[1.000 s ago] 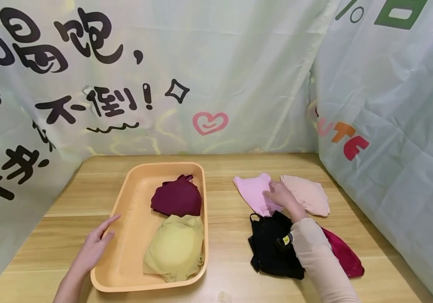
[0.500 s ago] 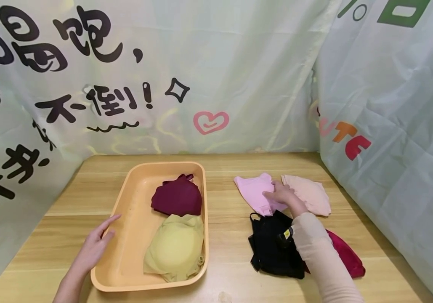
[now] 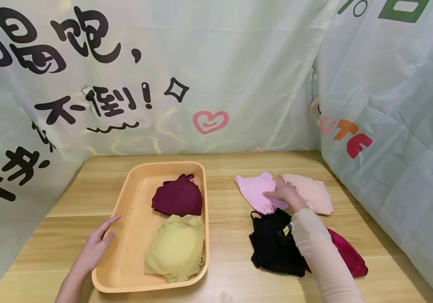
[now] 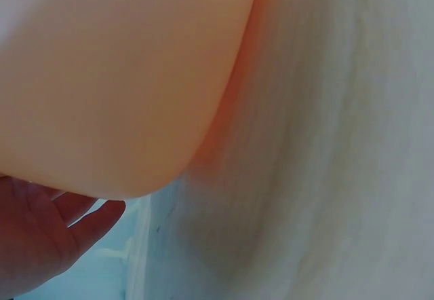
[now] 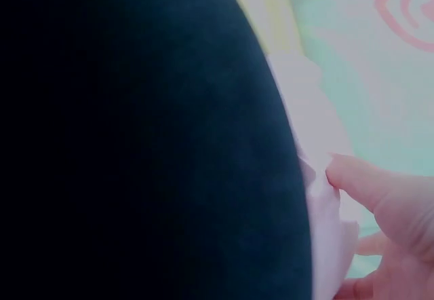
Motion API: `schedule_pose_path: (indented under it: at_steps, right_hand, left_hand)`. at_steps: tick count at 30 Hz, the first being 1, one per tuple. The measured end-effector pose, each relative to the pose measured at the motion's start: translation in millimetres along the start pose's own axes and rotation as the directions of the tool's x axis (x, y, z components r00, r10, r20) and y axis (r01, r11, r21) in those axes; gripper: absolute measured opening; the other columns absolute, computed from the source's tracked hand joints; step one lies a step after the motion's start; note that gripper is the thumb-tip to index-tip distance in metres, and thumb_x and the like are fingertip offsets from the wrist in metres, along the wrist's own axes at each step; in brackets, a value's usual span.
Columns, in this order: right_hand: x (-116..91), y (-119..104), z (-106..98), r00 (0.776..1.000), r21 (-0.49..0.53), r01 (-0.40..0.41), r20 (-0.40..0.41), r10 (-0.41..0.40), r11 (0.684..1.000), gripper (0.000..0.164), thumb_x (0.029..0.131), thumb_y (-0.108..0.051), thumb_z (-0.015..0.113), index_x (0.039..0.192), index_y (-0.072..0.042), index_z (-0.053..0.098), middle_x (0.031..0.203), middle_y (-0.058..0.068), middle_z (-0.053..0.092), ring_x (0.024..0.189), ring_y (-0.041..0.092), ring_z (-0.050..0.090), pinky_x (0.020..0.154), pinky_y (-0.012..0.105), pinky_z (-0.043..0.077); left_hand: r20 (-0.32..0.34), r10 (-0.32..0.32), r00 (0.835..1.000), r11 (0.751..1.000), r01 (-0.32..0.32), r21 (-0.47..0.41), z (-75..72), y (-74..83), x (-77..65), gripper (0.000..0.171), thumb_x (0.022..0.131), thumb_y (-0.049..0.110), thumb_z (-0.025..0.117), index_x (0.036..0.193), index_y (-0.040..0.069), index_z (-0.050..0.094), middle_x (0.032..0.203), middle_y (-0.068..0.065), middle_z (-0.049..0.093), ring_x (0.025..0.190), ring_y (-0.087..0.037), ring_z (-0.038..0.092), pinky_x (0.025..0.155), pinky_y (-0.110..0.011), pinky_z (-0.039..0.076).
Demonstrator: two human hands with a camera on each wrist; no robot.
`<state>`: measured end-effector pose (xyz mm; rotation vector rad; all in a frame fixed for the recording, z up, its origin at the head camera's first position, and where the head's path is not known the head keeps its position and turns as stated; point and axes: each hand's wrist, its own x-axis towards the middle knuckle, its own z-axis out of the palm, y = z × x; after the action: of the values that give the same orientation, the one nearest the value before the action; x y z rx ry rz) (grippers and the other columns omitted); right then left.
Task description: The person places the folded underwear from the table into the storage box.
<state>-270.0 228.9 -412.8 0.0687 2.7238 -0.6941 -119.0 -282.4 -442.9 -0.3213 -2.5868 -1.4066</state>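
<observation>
In the head view my left hand (image 3: 94, 246) rests at the left rim of an orange plastic tray (image 3: 125, 198), fingers extended along it. The left wrist view has that hand (image 4: 54, 235) against the tray's wall (image 4: 122, 96). My right hand (image 3: 286, 193) pinches the right side of a folded pink bra (image 3: 256, 189). In the right wrist view its thumb (image 5: 356, 178) lies on the pale fabric, with the fingers at the far edge. A folded black bra (image 3: 273, 244) lies under the right wrist and fills much of that view as a dark shape.
Inside the tray, a burgundy bra (image 3: 178, 197) lies behind a yellow-green bra (image 3: 176, 246), both along the right wall. A peach bra (image 3: 311, 193) sits right of the pink one. A crimson bra (image 3: 349, 254) is partly hidden by the right sleeve. Printed curtains (image 3: 261, 75) enclose the wooden table.
The right hand's fingers have shifted slightly right, off the pink bra's top toward its right edge, and the thumb stays on it. The left hand and tray have hardly moved.
</observation>
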Motion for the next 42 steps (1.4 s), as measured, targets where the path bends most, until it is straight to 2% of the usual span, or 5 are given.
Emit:
schedule_pose_path:
  at_steps: [7,22,26,36,42]
  right_hand:
    - [3,-1,-2,0.999,0.027,-0.024,-0.026,0.025,0.999,0.093,0.084,-0.031,0.062,0.141,0.010,0.001,0.137,0.043,0.006,0.122,0.060,0.018,0.098,0.065,0.022]
    - [2,-12,-8,0.960,-0.024,0.211,-0.184,-0.212,0.977,0.066,0.077,0.000,0.055,0.138,0.000,0.032,0.136,0.028,0.037,0.118,0.050,0.037,0.099,0.059,0.026]
    - [0,-21,-10,0.946,0.000,0.251,-0.212,-0.245,0.968,0.060,0.080,-0.001,0.053,0.138,-0.004,0.037,0.137,0.027,0.036,0.103,0.044,0.050,0.075,0.043,0.047]
    - [-6,-34,-2,0.906,0.068,0.298,-0.333,-0.260,0.952,0.050,0.081,0.002,0.051,0.130,-0.006,0.049,0.132,0.026,0.044,0.049,0.015,0.041,0.040,0.021,0.035]
    - [-11,-44,3,0.860,0.058,0.373,-0.396,-0.321,0.926,0.040,0.082,0.002,0.052,0.122,-0.003,0.057,0.130,0.031,0.042,0.099,0.041,0.051,0.074,0.045,0.046]
  left_hand:
    - [-0.005,0.005,1.000,1.000,-0.005,0.016,0.4,-2.1,-0.5,0.037,0.096,0.006,0.040,0.131,-0.006,0.041,0.136,-0.003,0.039,0.122,0.008,0.023,0.091,0.002,0.020]
    - [-0.034,0.033,0.999,0.999,-0.033,0.018,1.8,-3.1,-0.1,0.036,0.094,0.000,0.043,0.128,-0.008,0.043,0.132,-0.028,0.041,0.114,0.020,0.023,0.090,0.002,0.021]
    - [-0.038,0.033,0.999,0.999,-0.032,0.026,1.3,-2.8,1.9,0.036,0.093,0.000,0.043,0.128,-0.007,0.044,0.133,-0.025,0.042,0.117,0.018,0.023,0.090,0.002,0.021]
    - [-0.031,0.017,0.999,0.999,-0.016,0.032,0.2,-3.4,2.5,0.036,0.094,0.001,0.043,0.129,-0.006,0.044,0.130,-0.033,0.040,0.124,0.003,0.026,0.089,0.002,0.020]
    - [-0.012,0.020,1.000,1.000,-0.019,0.012,-0.2,-1.7,2.3,0.036,0.095,0.004,0.042,0.130,-0.007,0.042,0.131,-0.034,0.038,0.124,0.005,0.023,0.090,0.002,0.020]
